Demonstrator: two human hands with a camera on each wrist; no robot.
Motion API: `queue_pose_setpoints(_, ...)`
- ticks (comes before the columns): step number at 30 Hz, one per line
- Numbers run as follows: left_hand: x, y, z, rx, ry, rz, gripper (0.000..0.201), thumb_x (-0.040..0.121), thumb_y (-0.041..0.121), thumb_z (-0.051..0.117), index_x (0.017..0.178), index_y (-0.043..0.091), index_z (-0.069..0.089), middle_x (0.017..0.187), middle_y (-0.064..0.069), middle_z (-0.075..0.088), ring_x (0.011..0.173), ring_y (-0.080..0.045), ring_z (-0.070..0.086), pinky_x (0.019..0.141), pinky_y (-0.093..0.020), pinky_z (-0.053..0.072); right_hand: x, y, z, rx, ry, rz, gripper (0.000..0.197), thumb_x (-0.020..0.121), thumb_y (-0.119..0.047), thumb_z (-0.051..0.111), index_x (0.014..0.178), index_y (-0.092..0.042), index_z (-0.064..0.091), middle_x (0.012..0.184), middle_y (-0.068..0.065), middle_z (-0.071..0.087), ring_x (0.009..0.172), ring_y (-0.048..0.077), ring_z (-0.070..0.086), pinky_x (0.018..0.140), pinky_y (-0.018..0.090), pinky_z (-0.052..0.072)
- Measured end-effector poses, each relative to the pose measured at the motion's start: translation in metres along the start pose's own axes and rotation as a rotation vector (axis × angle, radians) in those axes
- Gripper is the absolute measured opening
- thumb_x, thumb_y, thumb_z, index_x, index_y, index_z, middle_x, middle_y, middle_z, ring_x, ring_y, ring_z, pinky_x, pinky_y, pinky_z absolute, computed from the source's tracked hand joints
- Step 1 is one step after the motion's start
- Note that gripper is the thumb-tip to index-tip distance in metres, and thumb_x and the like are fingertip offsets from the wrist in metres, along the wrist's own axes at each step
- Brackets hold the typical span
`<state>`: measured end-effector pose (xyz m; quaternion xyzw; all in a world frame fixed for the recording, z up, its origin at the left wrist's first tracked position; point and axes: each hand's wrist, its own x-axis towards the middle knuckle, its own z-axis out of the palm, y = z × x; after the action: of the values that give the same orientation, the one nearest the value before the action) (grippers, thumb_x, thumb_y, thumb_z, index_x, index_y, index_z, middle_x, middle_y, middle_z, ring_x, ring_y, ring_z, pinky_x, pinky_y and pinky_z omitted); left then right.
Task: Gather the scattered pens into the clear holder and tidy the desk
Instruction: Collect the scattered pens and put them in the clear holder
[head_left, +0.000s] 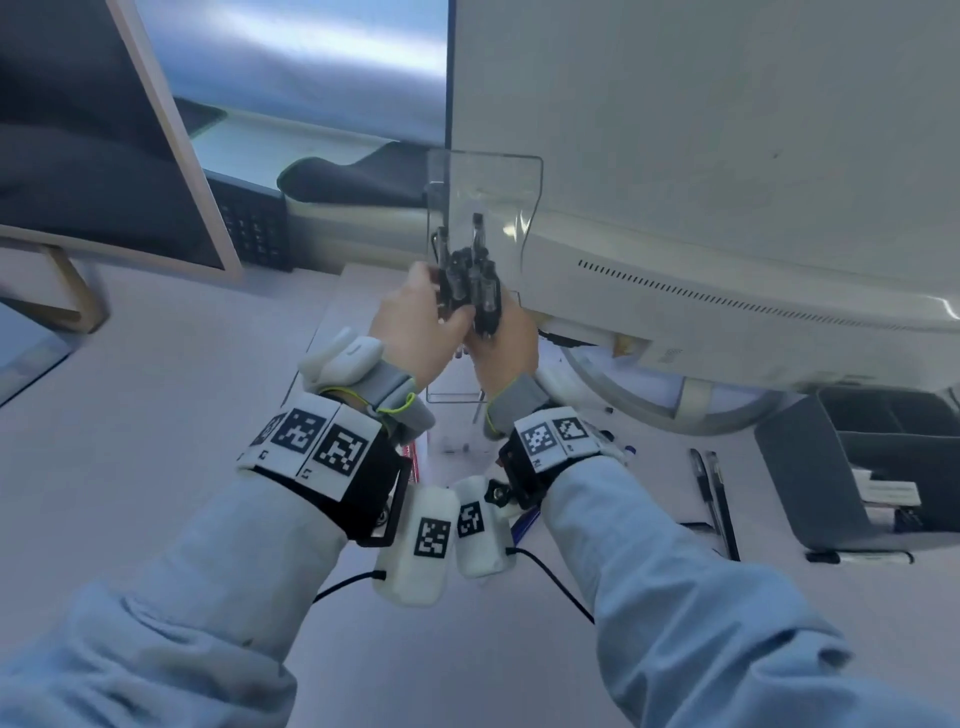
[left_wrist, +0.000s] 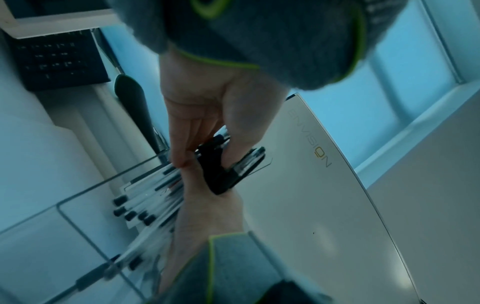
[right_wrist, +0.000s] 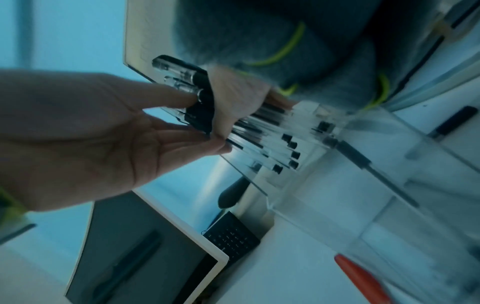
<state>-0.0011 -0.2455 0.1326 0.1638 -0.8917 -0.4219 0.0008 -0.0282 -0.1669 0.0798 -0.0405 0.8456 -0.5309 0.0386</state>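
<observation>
Both hands hold one bundle of clear-barrelled, black-capped pens (head_left: 467, 280) upright above the clear holder (head_left: 488, 182). My left hand (head_left: 439, 306) pinches the bundle from the left between thumb and fingers (left_wrist: 179, 156). From the right, my right hand (head_left: 498, 332) has its fingers wrapped round the barrels. In the wrist views the pens' lower ends (left_wrist: 135, 214) reach down inside the holder's walls (left_wrist: 78, 205). Two black pens (head_left: 714, 499) lie loose on the desk at the right, and another pen (head_left: 857, 558) lies near the grey organiser.
The back of a white monitor (head_left: 727, 182) looms close behind the holder. A second monitor (head_left: 104, 156) and a black keyboard (head_left: 254, 228) are at the left. A grey desk organiser (head_left: 831, 467) stands at the right. A red pen (head_left: 413, 457) shows under my wrists.
</observation>
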Motion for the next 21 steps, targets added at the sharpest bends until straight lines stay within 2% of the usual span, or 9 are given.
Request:
queue_pose_setpoints(2,-0.005,-0.006,0.006,0.047,-0.061,-0.035,0.037,0.086,0.02,0.055,0.118,0.004,0.046,0.116,-0.016,0.064,0.105,-0.032,0.06,0.092,-0.043,0.049,-0.008,0.009,0.005,0.002,0.008,0.059,0.028,0.082,-0.011,0.057,0.108,-0.002,0.056,0.103,0.02,0.063,0.089,0.031,0.058,0.066,0.025,0.034)
queue_pose_setpoints(4,-0.009,-0.01,0.014,0.084,-0.098,-0.036,0.039,0.086,0.02,0.054,0.121,0.006,0.045,0.116,-0.015,0.065,0.104,-0.032,0.06,0.091,-0.043,0.049,-0.015,0.015,0.008,0.001,0.011,0.14,0.027,0.084,-0.012,0.054,0.109,-0.002,0.054,0.107,0.02,0.063,0.096,0.033,0.059,0.067,0.026,0.033)
queue_pose_setpoints(8,-0.006,-0.013,0.022,0.106,-0.092,-0.094,0.044,0.086,0.019,0.053,0.125,0.004,0.041,0.119,-0.018,0.062,0.109,-0.032,0.057,0.093,-0.04,0.047,-0.011,0.022,0.006,0.015,-0.044,0.192,0.03,0.084,-0.011,0.056,0.113,-0.003,0.049,0.108,0.017,0.064,0.091,0.028,0.058,0.064,0.02,0.033)
queue_pose_setpoints(10,-0.002,-0.017,0.022,0.129,-0.112,-0.121,0.044,0.087,0.018,0.052,0.127,0.003,0.042,0.122,-0.017,0.061,0.112,-0.031,0.057,0.097,-0.039,0.046,-0.009,0.025,0.005,0.035,-0.092,0.184,0.042,0.08,-0.012,0.063,0.118,-0.006,0.045,0.114,0.015,0.062,0.095,0.026,0.058,0.073,0.023,0.042)
queue_pose_setpoints(12,-0.001,-0.026,0.019,0.113,-0.102,-0.125,0.038,0.086,0.015,0.051,0.123,0.005,0.047,0.118,-0.016,0.064,0.106,-0.032,0.06,0.096,-0.043,0.047,-0.01,0.027,0.006,-0.059,-0.156,0.126,0.049,0.081,-0.013,0.063,0.123,-0.008,0.04,0.122,0.014,0.057,0.105,0.025,0.055,0.088,0.028,0.042)
queue_pose_setpoints(15,-0.006,-0.046,0.011,-0.029,-0.029,-0.1,0.025,0.084,0.009,0.049,0.107,0.009,0.058,0.104,-0.014,0.07,0.092,-0.03,0.067,0.088,-0.046,0.053,-0.012,0.025,0.008,-0.261,-0.26,-0.062,0.042,0.088,-0.015,0.055,0.127,-0.006,0.041,0.13,0.013,0.051,0.121,0.025,0.046,0.097,0.027,0.035)
queue_pose_setpoints(17,-0.014,-0.065,0.006,-0.099,0.008,-0.094,0.019,0.085,0.006,0.047,0.095,0.014,0.06,0.094,-0.009,0.07,0.084,-0.027,0.069,0.084,-0.046,0.055,-0.018,0.021,0.001,-0.333,-0.282,-0.183,0.034,0.091,-0.012,0.048,0.124,-0.005,0.046,0.129,0.012,0.052,0.122,0.024,0.044,0.101,0.029,0.034)
queue_pose_setpoints(19,-0.023,-0.086,0.006,-0.069,0.041,-0.133,0.021,0.085,0.005,0.044,0.086,0.021,0.058,0.089,-0.006,0.07,0.082,-0.026,0.069,0.083,-0.046,0.055,-0.024,0.021,-0.016,-0.313,-0.189,-0.268,0.028,0.091,-0.005,0.042,0.116,-0.004,0.054,0.119,0.012,0.059,0.112,0.023,0.049,0.097,0.03,0.04)
queue_pose_setpoints(21,-0.026,-0.104,0.013,0.023,0.054,-0.205,0.024,0.083,0.004,0.044,0.084,0.021,0.061,0.095,-0.008,0.073,0.087,-0.029,0.068,0.085,-0.043,0.053,-0.029,0.031,-0.04,-0.275,-0.04,-0.284,0.026,0.087,0.001,0.04,0.102,-0.003,0.061,0.105,0.013,0.065,0.098,0.024,0.056,0.085,0.027,0.044)
